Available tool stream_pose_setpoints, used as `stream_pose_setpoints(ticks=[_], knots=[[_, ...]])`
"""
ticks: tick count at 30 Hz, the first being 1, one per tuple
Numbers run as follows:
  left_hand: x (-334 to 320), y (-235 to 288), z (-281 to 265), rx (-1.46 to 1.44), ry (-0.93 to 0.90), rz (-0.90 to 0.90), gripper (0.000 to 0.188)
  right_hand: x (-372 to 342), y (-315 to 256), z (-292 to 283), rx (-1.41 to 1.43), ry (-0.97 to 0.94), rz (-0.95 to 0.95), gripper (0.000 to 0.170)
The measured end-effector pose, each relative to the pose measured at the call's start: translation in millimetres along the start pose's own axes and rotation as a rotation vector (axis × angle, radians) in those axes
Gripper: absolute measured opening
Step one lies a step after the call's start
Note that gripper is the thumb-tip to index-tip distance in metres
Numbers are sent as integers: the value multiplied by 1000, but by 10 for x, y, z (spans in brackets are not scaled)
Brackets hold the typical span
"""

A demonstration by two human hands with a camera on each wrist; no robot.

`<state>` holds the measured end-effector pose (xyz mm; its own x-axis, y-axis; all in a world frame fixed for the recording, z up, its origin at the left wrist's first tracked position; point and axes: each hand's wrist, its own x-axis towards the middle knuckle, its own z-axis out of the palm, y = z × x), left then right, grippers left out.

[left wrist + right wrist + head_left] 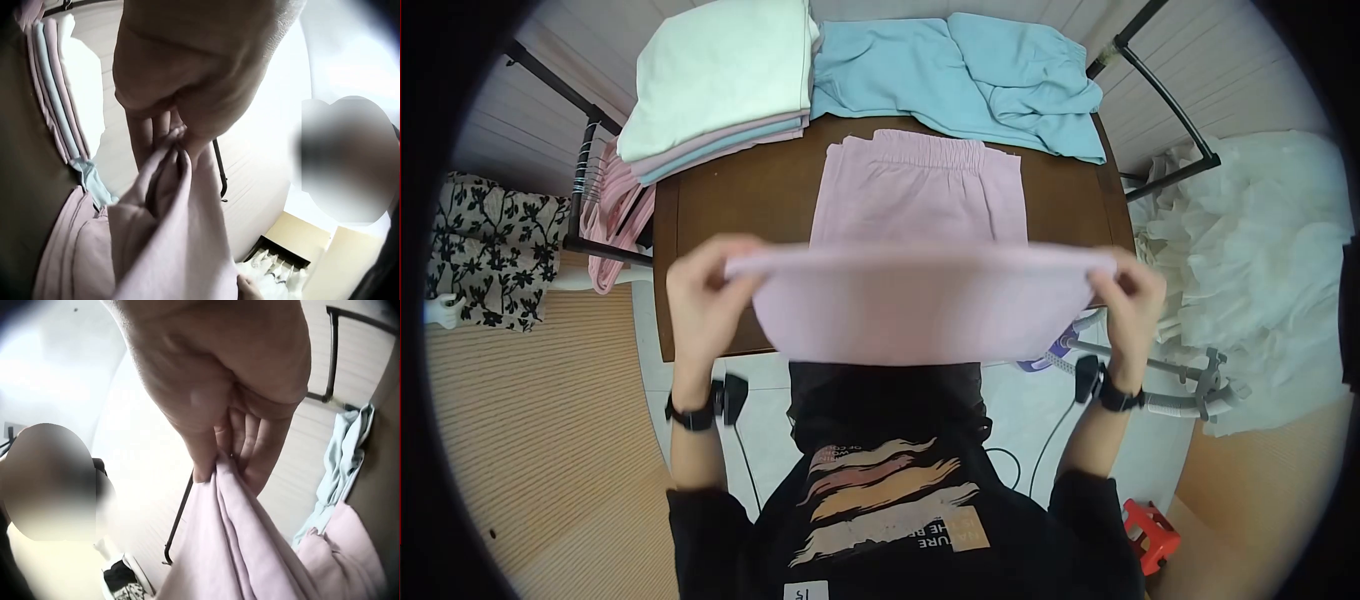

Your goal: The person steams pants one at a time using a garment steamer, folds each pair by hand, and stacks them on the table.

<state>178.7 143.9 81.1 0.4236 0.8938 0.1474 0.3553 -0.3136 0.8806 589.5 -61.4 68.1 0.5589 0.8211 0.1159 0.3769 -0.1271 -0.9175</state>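
Both hands pinch the edge of a pale pink garment (920,310), stretched between them above the table's near edge and blurred by motion. At its left corner my left hand (708,295) grips it between thumb and fingers; in the left wrist view the cloth (169,231) bunches beneath that hand. My right hand (1135,295) pinches the opposite corner, with folds (231,544) hanging below in the right wrist view. Just beyond lie pink pants (915,195) with a gathered elastic waistband, partly hidden by the raised cloth. I cannot tell whether the two pink pieces are one garment.
On the brown table (730,220), a folded stack with a white garment (720,80) on top stands back left. Light blue clothes (950,80) lie along the back. Pink hangers (615,210) hang at left; white ruffled fabric (1250,270) and a red stool (1150,535) are at right.
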Motion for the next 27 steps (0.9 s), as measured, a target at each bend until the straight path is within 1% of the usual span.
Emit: stream_pose_setpoints(ticks=[1,2,4,5,6,7,8,9,10,11,12,14,16,17,18,20,22,24,26,27], knots=[[224,4,64,1,27,-40,19,209,14,84,-2,43,-21,11],[432,54,164,-108,81,-98,18,430,124,106,44,47,-4,13],[816,5,308,-296,121,-59,22,809,147,262,380,54,12,17],[998,-23,368,-308,103,-101,27,1008,206,307,381,46,11,17],[1144,-63,413,-319,84,-144,32,1195,301,332,383,0,64,23],[1227,-156,463,-317,86,-151,32,1272,393,358,385,-43,120,30],[1284,-302,541,-282,65,-111,37,1261,467,390,387,-44,126,30],[1306,-456,622,-247,44,-68,43,1244,539,418,227,-82,56,38],[1220,-654,627,-94,44,5,49,1237,591,436,67,-116,-19,46],[1034,-596,626,50,67,66,48,1079,592,465,101,-75,30,58],[756,-520,624,195,84,121,47,928,626,460,-4,32,-72,58],[278,-376,604,315,-2,129,46,547,592,408,-139,156,-139,52],[-119,-362,689,300,-14,39,47,140,445,471,-193,161,-185,49],[-249,-366,720,312,-9,63,50,-27,321,530,-269,108,-294,48],[-339,-368,748,313,-12,46,50,-183,299,597,-344,40,-345,47],[-466,-352,804,351,14,72,53,-369,122,685,-633,-192,-536,42],[-502,-331,837,321,12,77,56,-489,180,815,-646,-164,-499,40],[-491,-362,866,555,-164,171,57,-605,366,856,-668,-131,-464,39],[-520,-390,912,567,-143,184,56,-695,564,843,-536,-29,-403,39],[-529,-403,916,580,-130,192,57,-712,601,827,-539,5,-423,41]])
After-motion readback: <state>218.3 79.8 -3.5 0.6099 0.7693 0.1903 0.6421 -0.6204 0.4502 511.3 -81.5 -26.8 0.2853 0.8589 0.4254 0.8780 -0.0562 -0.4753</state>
